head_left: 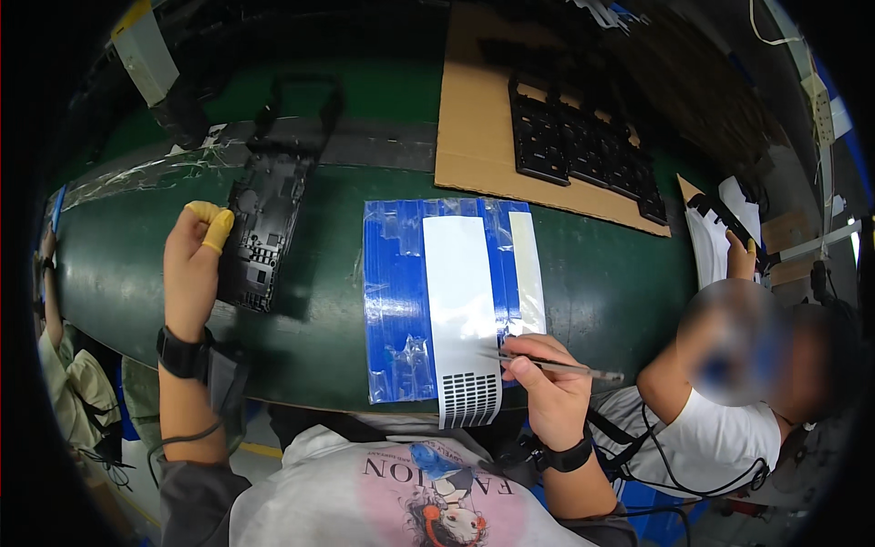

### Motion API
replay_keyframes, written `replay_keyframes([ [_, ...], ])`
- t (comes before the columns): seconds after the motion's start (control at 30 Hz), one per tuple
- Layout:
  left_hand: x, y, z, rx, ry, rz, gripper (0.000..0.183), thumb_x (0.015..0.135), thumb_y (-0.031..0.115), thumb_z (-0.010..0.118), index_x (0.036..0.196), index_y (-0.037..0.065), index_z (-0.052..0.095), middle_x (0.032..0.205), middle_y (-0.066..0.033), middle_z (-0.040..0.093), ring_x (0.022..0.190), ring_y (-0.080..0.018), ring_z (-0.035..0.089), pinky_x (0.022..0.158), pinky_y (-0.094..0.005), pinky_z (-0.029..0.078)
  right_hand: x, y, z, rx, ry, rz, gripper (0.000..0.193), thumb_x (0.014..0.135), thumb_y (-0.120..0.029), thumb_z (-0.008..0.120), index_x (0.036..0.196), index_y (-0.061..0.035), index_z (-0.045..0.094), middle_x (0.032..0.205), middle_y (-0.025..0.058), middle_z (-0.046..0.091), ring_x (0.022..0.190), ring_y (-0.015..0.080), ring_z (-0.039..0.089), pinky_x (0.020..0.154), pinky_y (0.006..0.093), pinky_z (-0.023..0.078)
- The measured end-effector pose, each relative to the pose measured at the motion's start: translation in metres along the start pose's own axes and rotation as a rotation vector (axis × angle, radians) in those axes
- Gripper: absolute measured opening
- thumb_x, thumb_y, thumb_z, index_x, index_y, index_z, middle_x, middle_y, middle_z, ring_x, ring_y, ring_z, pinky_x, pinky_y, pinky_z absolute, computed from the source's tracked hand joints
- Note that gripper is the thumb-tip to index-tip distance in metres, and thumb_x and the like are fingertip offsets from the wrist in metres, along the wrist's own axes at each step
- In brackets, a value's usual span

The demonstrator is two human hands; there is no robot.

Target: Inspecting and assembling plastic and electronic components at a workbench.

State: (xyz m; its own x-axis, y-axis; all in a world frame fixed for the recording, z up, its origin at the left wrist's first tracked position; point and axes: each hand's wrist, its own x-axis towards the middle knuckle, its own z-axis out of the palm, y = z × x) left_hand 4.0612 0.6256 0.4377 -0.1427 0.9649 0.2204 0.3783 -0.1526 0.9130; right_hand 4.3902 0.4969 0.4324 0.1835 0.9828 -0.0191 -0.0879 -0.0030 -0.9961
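Observation:
My left hand (193, 264), with yellow finger cots on its fingertips, grips the left edge of a long black plastic housing (264, 214). The housing has moulded ribs and cut-outs and slants up and away over the green table. Between thumb and fingers of my right hand (554, 392) is a pair of metal tweezers (567, 367), tips pointing left. Those tips are over a white backing sheet (458, 292), just above the rows of small black stickers (470, 398) at its near end. Under the sheet lies a blue plastic board (392, 319) with clear tape on it.
Several black plastic housings (583, 146) lie on a brown cardboard sheet (474, 137) at the far right. The green tabletop (592, 273) runs beneath everything. To the right a co-worker's hand (740, 260) is at a black part; another person's arm (52, 292) shows at the far left.

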Motion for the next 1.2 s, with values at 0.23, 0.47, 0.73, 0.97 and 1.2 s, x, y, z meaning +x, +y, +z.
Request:
replay_keyframes([
  [0.23, -0.052, 0.071, 0.057, -0.825, -0.185, -0.340, 0.048, 0.075, 0.013, 0.058, 0.116, -0.001, 0.037, 0.100, -0.0065, 0.052, 0.089, -0.0120, 0.051, 0.077, -0.0236, 0.042, -0.003, 0.013, -0.008, 0.059, 0.149, 0.113, 0.024, 0.070, -0.002, 0.061, 0.091, 0.0032, 0.050, 0.069, 0.0067, 0.057, 0.052, 0.0063, 0.050, 0.047, 0.0157, 0.039],
  [0.47, -0.070, 0.082, 0.109, -1.174, -0.318, -0.409, 0.041, 0.079, 0.003, 0.051, 0.114, 0.006, 0.031, 0.099, -0.0112, 0.052, 0.089, -0.0165, 0.052, 0.076, -0.0296, 0.045, -0.004, 0.018, -0.001, 0.000, 0.216, 0.080, 0.022, 0.071, -0.001, 0.061, 0.089, 0.0021, 0.049, 0.068, 0.0057, 0.056, 0.054, 0.0051, 0.051, 0.047, 0.0144, 0.039],
  [0.73, -0.073, 0.068, 0.128, -1.134, -0.226, -0.433, 0.039, 0.082, 0.015, 0.048, 0.117, 0.010, 0.032, 0.101, -0.0064, 0.050, 0.089, -0.0153, 0.050, 0.079, -0.0301, 0.043, -0.003, 0.016, 0.005, -0.036, 0.264, 0.075, 0.019, 0.070, 0.001, 0.061, 0.085, 0.0012, 0.050, 0.064, 0.0048, 0.056, 0.052, 0.0046, 0.050, 0.044, 0.0145, 0.038],
  [0.97, -0.077, 0.065, 0.134, -1.239, -0.280, -0.522, 0.041, 0.081, 0.011, 0.051, 0.117, 0.012, 0.031, 0.099, -0.0052, 0.050, 0.086, -0.0103, 0.047, 0.076, -0.0257, 0.043, 0.001, 0.004, -0.003, 0.223, 0.273, -0.053, 0.019, 0.069, 0.004, 0.058, 0.084, 0.0001, 0.047, 0.065, 0.0070, 0.054, 0.051, 0.0081, 0.048, 0.050, 0.0215, 0.042],
  [1.2, -0.079, 0.068, 0.134, -1.319, -0.356, -0.592, 0.039, 0.083, 0.013, 0.047, 0.118, 0.011, 0.030, 0.103, -0.0059, 0.049, 0.089, -0.0108, 0.047, 0.077, -0.0265, 0.043, 0.020, -0.016, 0.035, 0.321, 0.131, -0.094, 0.022, 0.071, -0.001, 0.059, 0.088, 0.0015, 0.045, 0.073, 0.0136, 0.056, 0.065, 0.0172, 0.056, 0.058, 0.0242, 0.042],
])
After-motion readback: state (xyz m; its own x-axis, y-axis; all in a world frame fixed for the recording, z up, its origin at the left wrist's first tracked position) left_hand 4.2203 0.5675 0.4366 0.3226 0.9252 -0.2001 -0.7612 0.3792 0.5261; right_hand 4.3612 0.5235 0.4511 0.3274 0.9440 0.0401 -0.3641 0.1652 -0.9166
